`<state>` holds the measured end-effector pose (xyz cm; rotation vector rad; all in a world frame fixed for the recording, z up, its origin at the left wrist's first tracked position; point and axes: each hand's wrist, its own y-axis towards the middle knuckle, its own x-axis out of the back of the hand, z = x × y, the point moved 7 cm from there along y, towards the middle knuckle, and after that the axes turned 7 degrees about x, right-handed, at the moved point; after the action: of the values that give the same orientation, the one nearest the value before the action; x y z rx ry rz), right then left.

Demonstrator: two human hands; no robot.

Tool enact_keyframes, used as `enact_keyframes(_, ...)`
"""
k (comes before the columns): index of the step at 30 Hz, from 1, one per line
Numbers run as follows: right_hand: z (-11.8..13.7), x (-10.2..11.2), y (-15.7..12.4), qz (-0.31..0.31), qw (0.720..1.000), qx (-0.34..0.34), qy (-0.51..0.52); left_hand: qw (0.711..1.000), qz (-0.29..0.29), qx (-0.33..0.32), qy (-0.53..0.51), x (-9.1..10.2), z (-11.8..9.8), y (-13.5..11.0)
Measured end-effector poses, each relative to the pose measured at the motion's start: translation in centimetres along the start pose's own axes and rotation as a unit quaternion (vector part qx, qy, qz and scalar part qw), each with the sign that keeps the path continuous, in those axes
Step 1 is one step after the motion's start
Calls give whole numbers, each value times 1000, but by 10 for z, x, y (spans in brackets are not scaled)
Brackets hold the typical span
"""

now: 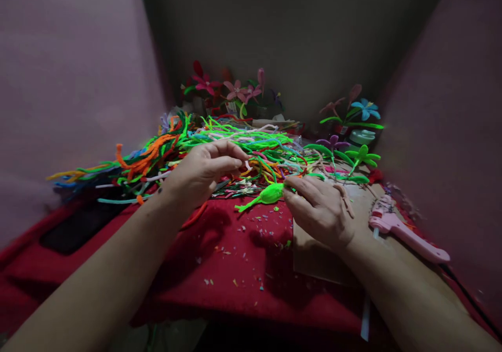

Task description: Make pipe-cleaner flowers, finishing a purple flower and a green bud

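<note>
My right hand (319, 208) is closed in a pinch on a bright green pipe-cleaner piece (264, 196), a fuzzy lump with a thin tail pointing left, held just above the red cloth (235, 268). My left hand (206, 171) is closed too, its fingertips pinching a thin pale pipe cleaner (245, 165) at the edge of the big pile of coloured pipe cleaners (184, 143). The two hands are a short way apart.
Finished pipe-cleaner flowers stand at the back (231, 90) and at the right (353, 114). A pink glue gun (400, 229) lies at the right on a brown cardboard sheet (314, 258). Small cuttings litter the cloth. Pink walls close in both sides.
</note>
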<state>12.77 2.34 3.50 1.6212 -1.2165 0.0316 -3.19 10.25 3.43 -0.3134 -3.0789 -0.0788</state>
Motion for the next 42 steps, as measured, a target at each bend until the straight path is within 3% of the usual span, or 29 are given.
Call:
enact_keyframes(3, -2, -2, -1, 3, 1000, -4, 3, 992, -43, -3, 117, 20, -8, -2)
enact_keyframes(7, -1, -2, 0, 2, 1000, 0, -3, 986, -14, 25, 164, 26, 0, -4)
enact_keyframes(15, -3, -2, 1, 6, 1000, -14, -9, 964, 66, -35, 255, -19, 3, -4)
enact_keyframes(21, -4, 0, 1, -12, 1000, -15, -5, 981, 72, -7, 178, -35, 0, 3)
enact_keyframes(27, -5, 0, 2, -8, 1000, -17, 5, 988, 128, 63, 49, -43, 18, 5)
enact_keyframes(32, -4, -3, 1, -1, 1000, -17, 2, 986, 137, 87, 26, -44, 33, 6)
enact_keyframes(42, 0, -2, 3, 1, 1000, 4, 3, 985, 137, 101, 12, -48, 34, 2)
